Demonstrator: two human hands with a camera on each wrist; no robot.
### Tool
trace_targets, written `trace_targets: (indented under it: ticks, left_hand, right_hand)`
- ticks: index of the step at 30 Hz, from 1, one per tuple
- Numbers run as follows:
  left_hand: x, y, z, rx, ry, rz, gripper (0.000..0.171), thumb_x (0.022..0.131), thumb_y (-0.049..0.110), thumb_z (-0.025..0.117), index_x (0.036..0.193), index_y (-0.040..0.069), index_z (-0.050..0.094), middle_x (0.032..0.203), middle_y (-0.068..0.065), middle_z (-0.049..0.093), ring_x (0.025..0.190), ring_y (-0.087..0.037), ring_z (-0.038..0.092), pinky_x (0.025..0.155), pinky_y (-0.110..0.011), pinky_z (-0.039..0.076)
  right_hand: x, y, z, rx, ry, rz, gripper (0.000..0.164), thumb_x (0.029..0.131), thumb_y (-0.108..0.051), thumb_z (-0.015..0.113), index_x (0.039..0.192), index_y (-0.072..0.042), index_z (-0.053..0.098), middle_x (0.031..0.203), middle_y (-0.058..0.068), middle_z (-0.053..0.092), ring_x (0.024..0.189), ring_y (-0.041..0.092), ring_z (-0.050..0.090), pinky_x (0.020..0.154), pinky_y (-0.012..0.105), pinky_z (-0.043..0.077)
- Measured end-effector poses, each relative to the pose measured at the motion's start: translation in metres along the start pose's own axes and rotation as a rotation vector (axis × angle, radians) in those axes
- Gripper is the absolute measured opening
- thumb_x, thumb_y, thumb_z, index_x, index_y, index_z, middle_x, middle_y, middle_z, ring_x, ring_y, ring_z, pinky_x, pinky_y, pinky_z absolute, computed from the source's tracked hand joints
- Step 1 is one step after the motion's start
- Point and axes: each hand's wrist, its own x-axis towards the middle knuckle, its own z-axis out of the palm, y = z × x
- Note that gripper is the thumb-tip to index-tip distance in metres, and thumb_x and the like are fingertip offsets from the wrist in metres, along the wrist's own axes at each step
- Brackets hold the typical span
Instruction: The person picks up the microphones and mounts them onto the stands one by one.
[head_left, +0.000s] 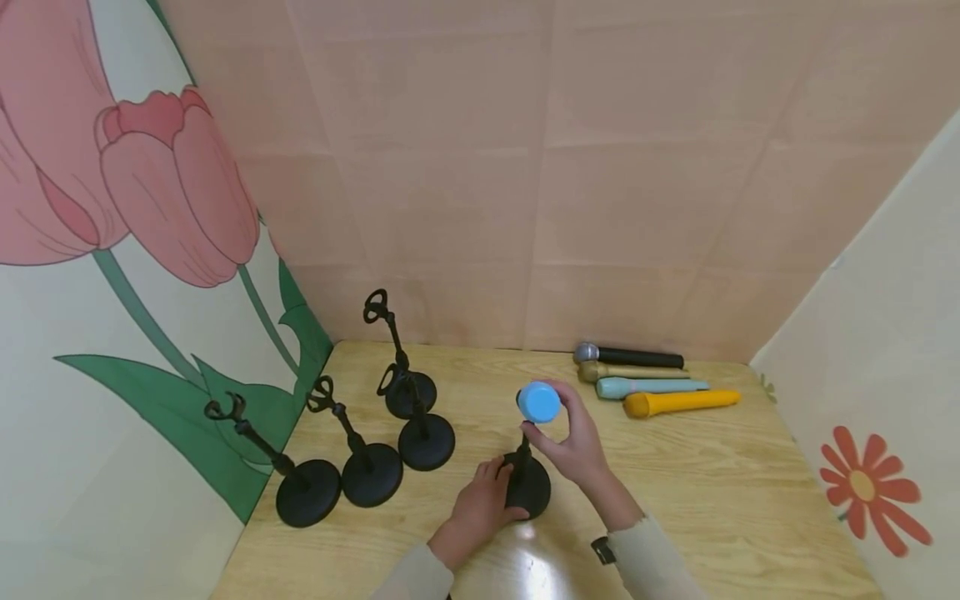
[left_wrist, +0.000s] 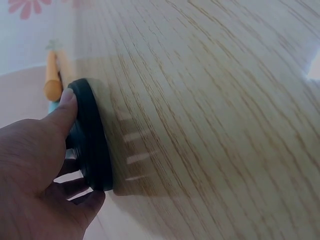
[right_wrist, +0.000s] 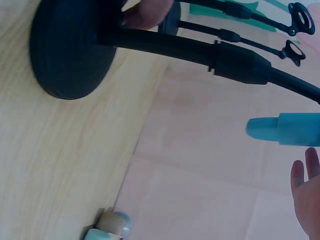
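Note:
My left hand [head_left: 480,504] grips the round black base [head_left: 536,487] of a microphone stand, thumb and fingers around its rim. This base stands on the table, close to the wood in the left wrist view. My right hand [head_left: 579,446] holds a blue microphone [head_left: 539,402] at the top of that stand, its round blue end facing up at the head camera. From the right wrist, the microphone's tapered handle [right_wrist: 295,129] appears beside the stand's black pole [right_wrist: 165,42]. The stand's clip is hidden behind the microphone and hand.
Several black microphone stands [head_left: 372,475] are grouped on the left of the wooden table [head_left: 705,508]. At the back right lie a black microphone [head_left: 637,357], a gold one [head_left: 637,372], a light blue one [head_left: 652,387] and a yellow-orange one [head_left: 682,403]. A pink wall covering [head_left: 450,208] rises behind.

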Motion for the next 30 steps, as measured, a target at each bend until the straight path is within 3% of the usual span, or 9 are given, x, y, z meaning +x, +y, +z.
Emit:
trace_targets:
  ticks: [4, 9, 12, 16, 21, 30]
  left_hand:
    - [-0.001, 0.0, -0.002, -0.005, -0.009, -0.005, 0.082, 0.076, 0.065, 0.06, 0.136, 0.012, 0.046, 0.14, -0.008, 0.04, 0.123, -0.022, 0.042, 0.078, -0.031, 0.054]
    - [-0.001, 0.0, -0.002, -0.014, -0.013, -0.006, 0.083, 0.075, 0.066, 0.059, 0.136, 0.011, 0.046, 0.14, -0.009, 0.04, 0.123, -0.022, 0.042, 0.079, -0.032, 0.053]
    - [-0.001, -0.001, -0.001, -0.022, -0.016, -0.003, 0.083, 0.076, 0.066, 0.058, 0.136, 0.012, 0.045, 0.141, -0.009, 0.04, 0.124, -0.022, 0.041, 0.081, -0.032, 0.053]
    - [0.0, -0.002, 0.0, -0.023, -0.017, 0.005, 0.083, 0.077, 0.067, 0.057, 0.137, 0.011, 0.044, 0.142, -0.009, 0.039, 0.126, -0.022, 0.041, 0.082, -0.033, 0.053]
    - [-0.001, -0.003, 0.0, -0.022, -0.01, 0.013, 0.082, 0.078, 0.066, 0.056, 0.137, 0.011, 0.044, 0.141, -0.009, 0.039, 0.125, -0.022, 0.04, 0.082, -0.033, 0.053]
    - [-0.002, -0.002, -0.002, -0.028, -0.013, 0.016, 0.082, 0.078, 0.066, 0.056, 0.137, 0.011, 0.045, 0.141, -0.01, 0.04, 0.125, -0.023, 0.041, 0.082, -0.033, 0.053]
  right_hand:
    - [-0.004, -0.013, -0.006, -0.027, 0.003, -0.012, 0.06, 0.072, 0.001, 0.077, 0.124, 0.003, 0.048, 0.12, 0.013, 0.054, 0.114, 0.007, 0.048, 0.099, 0.017, 0.035]
    - [-0.013, 0.004, -0.007, -0.025, 0.032, -0.077, 0.059, 0.068, 0.008, 0.076, 0.121, 0.007, 0.049, 0.115, 0.016, 0.056, 0.108, 0.01, 0.051, 0.096, 0.023, 0.041]
    - [-0.021, 0.024, -0.006, -0.044, 0.04, -0.08, 0.06, 0.068, 0.008, 0.077, 0.121, 0.004, 0.05, 0.114, 0.015, 0.056, 0.106, 0.014, 0.052, 0.095, 0.027, 0.044]
    - [-0.033, 0.048, -0.006, -0.094, 0.022, -0.047, 0.059, 0.071, 0.001, 0.077, 0.124, -0.003, 0.051, 0.117, 0.01, 0.057, 0.106, 0.017, 0.053, 0.096, 0.023, 0.042]
    - [-0.046, 0.061, -0.007, -0.14, -0.042, -0.029, 0.055, 0.078, -0.009, 0.075, 0.127, -0.01, 0.051, 0.122, 0.005, 0.057, 0.11, 0.021, 0.053, 0.097, 0.021, 0.04]
    - [-0.066, 0.081, 0.001, -0.179, -0.145, 0.01, 0.048, 0.085, -0.021, 0.069, 0.128, -0.011, 0.051, 0.127, 0.003, 0.055, 0.116, 0.018, 0.051, 0.096, 0.025, 0.041]
